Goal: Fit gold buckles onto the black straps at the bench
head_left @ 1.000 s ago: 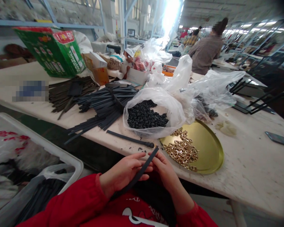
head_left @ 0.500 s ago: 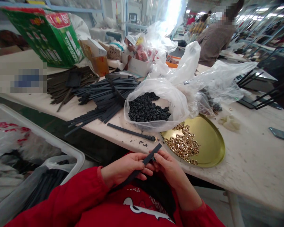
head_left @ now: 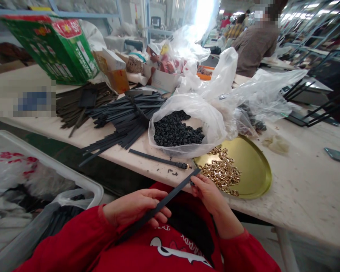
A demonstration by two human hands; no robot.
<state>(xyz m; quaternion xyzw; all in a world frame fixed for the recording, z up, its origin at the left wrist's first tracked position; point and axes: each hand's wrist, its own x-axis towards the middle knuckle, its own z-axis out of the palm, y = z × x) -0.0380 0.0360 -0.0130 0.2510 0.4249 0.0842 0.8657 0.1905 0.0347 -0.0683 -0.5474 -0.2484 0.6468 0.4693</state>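
Observation:
A long black strap (head_left: 170, 197) runs slantwise in front of my red top, its upper end near the table edge. My left hand (head_left: 138, 207) holds it loosely, the strap crossing the fingers. Near its upper end, my right hand (head_left: 205, 187) pinches the strap between thumb and fingers. A small dark piece shows at those fingertips, too small to make out. On the table beyond lies another black strap (head_left: 155, 158) with a gold buckle at its right end. Small black loops (head_left: 177, 132) fill an open plastic bag (head_left: 215, 126). Gold buckles (head_left: 221, 172) are heaped on a gold tray (head_left: 256, 170).
Bundles of black straps (head_left: 127, 113) and brown straps (head_left: 70, 104) lie at the left. A green carton (head_left: 53, 53) stands behind them. Below the table edge is a white bin (head_left: 93, 185). A phone (head_left: 338, 155) lies far right. Another person (head_left: 252, 45) is in the background.
My hands have moved apart along the strap: the left one down and left, the right one up and right. More of the strap shows between them.

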